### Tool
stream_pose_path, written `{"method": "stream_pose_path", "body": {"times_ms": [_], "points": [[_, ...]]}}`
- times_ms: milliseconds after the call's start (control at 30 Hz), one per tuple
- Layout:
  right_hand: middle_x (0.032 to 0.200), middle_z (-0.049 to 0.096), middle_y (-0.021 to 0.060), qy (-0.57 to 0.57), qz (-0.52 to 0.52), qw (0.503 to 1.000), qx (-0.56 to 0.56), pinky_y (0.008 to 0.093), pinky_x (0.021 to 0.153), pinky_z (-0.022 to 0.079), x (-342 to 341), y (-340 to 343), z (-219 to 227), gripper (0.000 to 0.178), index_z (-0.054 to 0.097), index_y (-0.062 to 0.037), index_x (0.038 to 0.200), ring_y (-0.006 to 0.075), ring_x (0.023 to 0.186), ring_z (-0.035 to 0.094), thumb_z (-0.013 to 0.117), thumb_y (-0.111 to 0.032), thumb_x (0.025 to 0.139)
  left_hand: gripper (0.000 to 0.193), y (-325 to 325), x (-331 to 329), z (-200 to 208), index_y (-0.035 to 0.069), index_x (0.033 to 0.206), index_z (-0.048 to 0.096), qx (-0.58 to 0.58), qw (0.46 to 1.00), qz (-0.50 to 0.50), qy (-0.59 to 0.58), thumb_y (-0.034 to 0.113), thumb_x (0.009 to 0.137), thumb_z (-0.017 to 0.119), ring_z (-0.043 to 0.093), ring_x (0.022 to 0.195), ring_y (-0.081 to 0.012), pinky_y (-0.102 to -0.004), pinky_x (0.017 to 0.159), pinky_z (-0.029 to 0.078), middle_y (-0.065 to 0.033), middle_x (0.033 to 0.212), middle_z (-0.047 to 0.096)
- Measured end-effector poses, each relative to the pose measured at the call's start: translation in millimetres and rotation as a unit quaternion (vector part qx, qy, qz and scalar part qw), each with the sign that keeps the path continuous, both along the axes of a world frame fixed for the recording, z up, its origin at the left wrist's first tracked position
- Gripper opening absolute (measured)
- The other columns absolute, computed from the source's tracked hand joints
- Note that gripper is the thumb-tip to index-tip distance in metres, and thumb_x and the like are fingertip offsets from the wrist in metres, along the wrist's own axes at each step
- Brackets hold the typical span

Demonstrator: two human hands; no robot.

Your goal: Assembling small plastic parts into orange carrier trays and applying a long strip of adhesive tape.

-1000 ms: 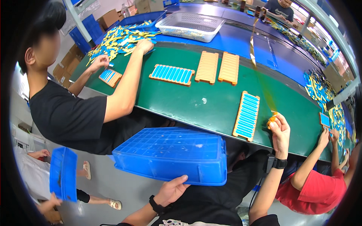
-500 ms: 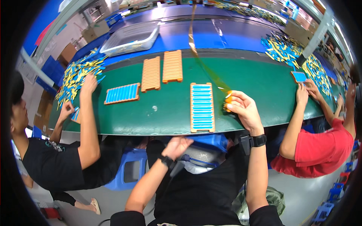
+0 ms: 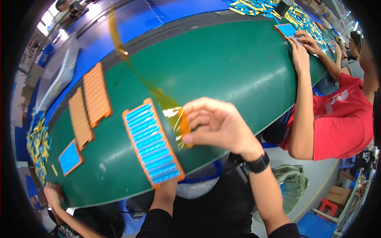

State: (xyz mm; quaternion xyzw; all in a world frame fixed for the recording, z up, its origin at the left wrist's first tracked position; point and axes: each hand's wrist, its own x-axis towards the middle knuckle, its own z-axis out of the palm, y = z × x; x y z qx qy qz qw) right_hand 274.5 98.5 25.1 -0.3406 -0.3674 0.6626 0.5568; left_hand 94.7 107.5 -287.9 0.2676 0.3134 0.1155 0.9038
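Note:
My right hand (image 3: 222,125) pinches the end of a translucent amber tape (image 3: 177,123), which stretches away towards the far side. The tape's end hangs just right of an orange ridged tray (image 3: 179,168) that holds a row of several blue strips (image 3: 152,150). This tray lies aslant, its near end at the table's front edge. My left hand is hidden behind that near end; only its wrist and forearm (image 3: 168,192) show, so its fingers cannot be made out.
Two orange ridged trays (image 3: 97,95) without strips and one tray with blue strips (image 3: 70,158) lie on the green table (image 3: 222,63) at left. Beyond stands a grey basket (image 3: 59,71). Blue and yellow strips (image 3: 254,6) are heaped far right. Co-workers sit on both sides.
The view has turned and come closer. My right hand has brought the tape's end close beside the filled tray. My left hand, seen earlier below the table edge, is now covered by the tray.

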Motion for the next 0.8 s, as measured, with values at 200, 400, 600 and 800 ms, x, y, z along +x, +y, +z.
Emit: {"method": "stream_pose_path", "body": {"times_ms": [200, 400, 600, 800], "points": [[0.111, 0.066, 0.0130, -0.010, 0.012, 0.998, -0.061, 0.0288, 0.086, 0.059, 3, -7, 8, 0.048, 0.055, 0.0052, 0.128, 0.0179, 0.100, 0.069, 0.069, 0.016, 0.084, 0.053, 26, 80, -39, 0.002, 0.138, 0.051, 0.053, 0.992, -0.108, -0.042, 0.041, 0.102, 0.050, 0.057, 0.127, -0.0304, -0.0445, 0.110, 0.045, -0.0152, 0.134, 0.061], [0.108, 0.066, 0.0234, -0.014, 0.000, 0.996, -0.089, 0.0352, 0.083, 0.062, -3, -6, 4, 0.046, 0.057, 0.0128, 0.115, 0.0289, 0.096, 0.073, 0.073, 0.025, 0.074, 0.056, 43, 140, -56, 0.001, 0.138, 0.052, 0.135, 0.973, -0.175, -0.072, 0.043, 0.101, 0.050, 0.056, 0.128, -0.0309, -0.0449, 0.111, 0.044, -0.0158, 0.134, 0.061], [0.113, 0.068, 0.0179, 0.009, -0.021, 1.000, -0.006, 0.0320, 0.087, 0.059, -1, -7, -4, 0.047, 0.056, 0.0106, 0.126, 0.0216, 0.102, 0.069, 0.069, 0.021, 0.082, 0.058, 28, 145, -63, 0.001, 0.137, 0.052, 0.212, 0.943, -0.253, -0.046, 0.046, 0.101, 0.050, 0.056, 0.128, -0.0314, -0.0452, 0.112, 0.043, -0.0163, 0.135, 0.061], [0.112, 0.068, 0.0182, 0.018, -0.015, 1.000, -0.010, 0.0326, 0.087, 0.060, -5, -7, -4, 0.050, 0.054, 0.0098, 0.128, 0.0220, 0.103, 0.069, 0.068, 0.022, 0.082, 0.061, 0, 116, -62, 0.000, 0.137, 0.052, 0.285, 0.896, -0.339, 0.018, 0.049, 0.100, 0.050, 0.055, 0.129, -0.0319, -0.0455, 0.113, 0.042, -0.0169, 0.135, 0.061]]}}
